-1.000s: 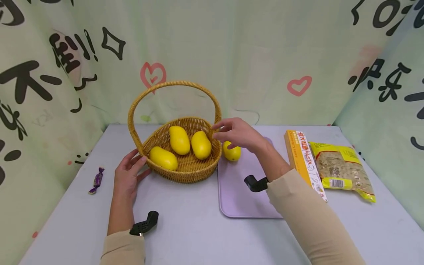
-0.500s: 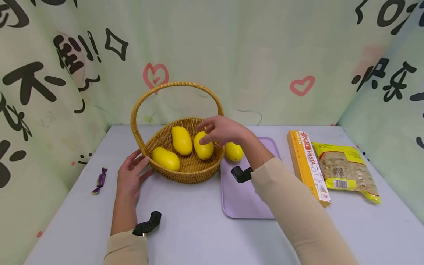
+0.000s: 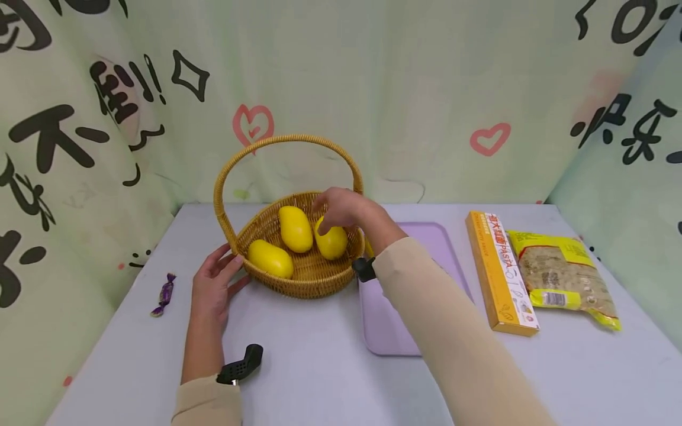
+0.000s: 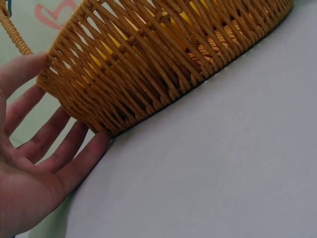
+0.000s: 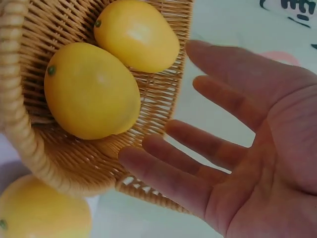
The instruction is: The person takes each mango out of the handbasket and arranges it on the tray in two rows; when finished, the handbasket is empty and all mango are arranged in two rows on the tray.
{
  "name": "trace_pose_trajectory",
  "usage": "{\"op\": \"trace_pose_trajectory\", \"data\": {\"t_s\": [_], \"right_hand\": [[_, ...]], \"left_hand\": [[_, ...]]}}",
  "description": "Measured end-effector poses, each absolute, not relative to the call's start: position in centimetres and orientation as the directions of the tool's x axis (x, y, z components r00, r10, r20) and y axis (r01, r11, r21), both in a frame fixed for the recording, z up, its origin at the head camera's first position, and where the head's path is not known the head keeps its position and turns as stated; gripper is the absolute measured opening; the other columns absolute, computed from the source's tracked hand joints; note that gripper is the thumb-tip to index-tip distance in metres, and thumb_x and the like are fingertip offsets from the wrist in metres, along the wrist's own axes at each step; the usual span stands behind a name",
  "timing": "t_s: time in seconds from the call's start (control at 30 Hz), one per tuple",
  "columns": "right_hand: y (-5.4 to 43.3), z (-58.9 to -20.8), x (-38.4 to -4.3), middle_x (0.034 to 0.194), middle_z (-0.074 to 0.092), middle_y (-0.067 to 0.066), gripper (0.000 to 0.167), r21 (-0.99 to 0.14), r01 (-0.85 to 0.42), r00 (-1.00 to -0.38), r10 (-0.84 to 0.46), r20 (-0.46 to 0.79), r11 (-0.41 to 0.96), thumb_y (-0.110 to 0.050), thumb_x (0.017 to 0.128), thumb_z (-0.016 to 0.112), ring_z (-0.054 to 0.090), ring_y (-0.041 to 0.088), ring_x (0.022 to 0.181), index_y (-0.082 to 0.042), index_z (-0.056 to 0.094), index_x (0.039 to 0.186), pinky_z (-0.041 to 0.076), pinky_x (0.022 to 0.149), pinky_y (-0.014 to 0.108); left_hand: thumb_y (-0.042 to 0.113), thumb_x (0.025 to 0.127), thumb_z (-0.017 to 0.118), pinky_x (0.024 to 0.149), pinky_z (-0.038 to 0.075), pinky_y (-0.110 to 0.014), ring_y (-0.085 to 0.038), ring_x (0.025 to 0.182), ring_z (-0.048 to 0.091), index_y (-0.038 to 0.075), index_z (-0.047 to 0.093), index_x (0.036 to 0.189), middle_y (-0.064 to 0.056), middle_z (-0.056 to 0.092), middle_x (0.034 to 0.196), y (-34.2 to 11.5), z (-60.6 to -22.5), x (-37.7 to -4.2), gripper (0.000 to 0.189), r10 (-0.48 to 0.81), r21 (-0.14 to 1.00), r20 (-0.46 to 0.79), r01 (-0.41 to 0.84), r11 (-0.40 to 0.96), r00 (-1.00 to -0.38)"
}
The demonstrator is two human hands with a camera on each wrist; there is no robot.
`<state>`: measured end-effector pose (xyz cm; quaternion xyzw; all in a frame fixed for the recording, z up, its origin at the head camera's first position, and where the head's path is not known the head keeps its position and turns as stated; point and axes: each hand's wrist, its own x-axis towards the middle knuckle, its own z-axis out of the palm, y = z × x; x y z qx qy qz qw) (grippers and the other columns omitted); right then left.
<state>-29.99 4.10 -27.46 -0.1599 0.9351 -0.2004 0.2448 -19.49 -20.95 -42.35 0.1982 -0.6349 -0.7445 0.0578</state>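
A wicker basket [image 3: 314, 288] with a tall handle holds three yellow mangoes: one at the front left [image 3: 270, 259], one at the back [image 3: 295, 229] and one at the right [image 3: 331, 244]. My left hand [image 3: 212, 293] touches the basket's left side; in the left wrist view its fingers are spread along the woven wall, the thumb at the rim. Over the right-hand mango hangs my right hand [image 3: 346, 208], fingers extended and apart from the fruit in the right wrist view. Another mango [image 5: 44, 210] lies just outside the basket, mostly hidden by my right wrist in the head view.
A purple tray [image 3: 391, 331] lies right of the basket, partly under my right sleeve. Farther right are an orange-and-white pasta box [image 3: 503, 278] and a yellow bag of dry food [image 3: 565, 275]. A purple wrapped candy [image 3: 164, 294] lies at the left. A printed curtain [image 3: 415, 100] closes the back.
My right hand has moved left, from the basket's right rim to above the right-hand mango inside. My left hand has kept its place at the basket. The head view has shifted slightly.
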Motion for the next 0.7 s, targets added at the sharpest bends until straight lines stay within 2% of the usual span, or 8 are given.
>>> {"op": "trace_pose_trajectory", "data": {"t_s": [0.07,0.2,0.3,0.43,0.7], "right_hand": [[3.8,-28.0,-30.3,0.155,0.050,0.009,0.056,-0.447,-0.204,-0.833,-0.395,-0.389,0.871,-0.018,0.095,0.074,0.059,0.026,0.104,-0.018,0.057,0.148,0.057,0.082,0.035],[3.4,-28.6,-30.7,0.158,0.047,0.009,0.056,-0.444,-0.174,-0.832,-0.373,-0.411,0.879,-0.015,0.094,0.074,0.058,0.029,0.122,-0.017,0.057,0.148,0.059,0.096,0.042],[3.2,-29.0,-31.0,0.160,0.046,0.008,0.057,-0.418,-0.174,-0.837,-0.358,-0.415,0.892,-0.016,0.094,0.074,0.053,0.030,0.134,-0.017,0.057,0.148,0.053,0.107,0.045],[2.8,-29.7,-31.5,0.160,0.045,0.006,0.059,-0.397,-0.176,-0.837,-0.349,-0.421,0.901,-0.015,0.094,0.073,0.046,0.029,0.144,-0.016,0.055,0.150,0.047,0.114,0.043],[2.0,-30.7,-31.9,0.155,0.051,0.009,0.057,-0.437,-0.105,-0.824,-0.323,-0.464,0.893,-0.002,0.092,0.071,0.055,0.026,0.131,-0.012,0.058,0.147,0.050,0.110,0.039]], "left_hand": [[0.030,0.099,0.071,0.098,0.058,-0.033,-0.016,0.125,0.058,0.031,0.049,0.154,-0.003,0.049,0.152,-21.1,-42.4,-19.4,0.058,-0.339,0.964,-0.236,-0.176,-0.197,-0.911],[0.030,0.099,0.072,0.099,0.058,-0.033,-0.015,0.123,0.059,0.030,0.050,0.154,-0.003,0.050,0.151,-21.0,-42.5,-19.2,0.059,-0.333,0.959,-0.246,-0.179,-0.219,-0.910],[0.030,0.098,0.072,0.099,0.059,-0.034,-0.014,0.122,0.060,0.029,0.050,0.153,-0.003,0.050,0.149,-21.0,-42.6,-19.1,0.059,-0.332,0.960,-0.238,-0.170,-0.222,-0.913],[0.031,0.098,0.072,0.101,0.058,-0.035,-0.015,0.123,0.059,0.029,0.050,0.153,-0.003,0.051,0.147,-21.1,-42.5,-19.1,0.060,-0.332,0.962,-0.230,-0.162,-0.221,-0.915],[0.031,0.099,0.071,0.103,0.057,-0.036,-0.015,0.124,0.059,0.028,0.050,0.154,-0.004,0.050,0.150,-21.1,-42.4,-19.4,0.059,-0.331,0.965,-0.222,-0.159,-0.207,-0.917]]}}
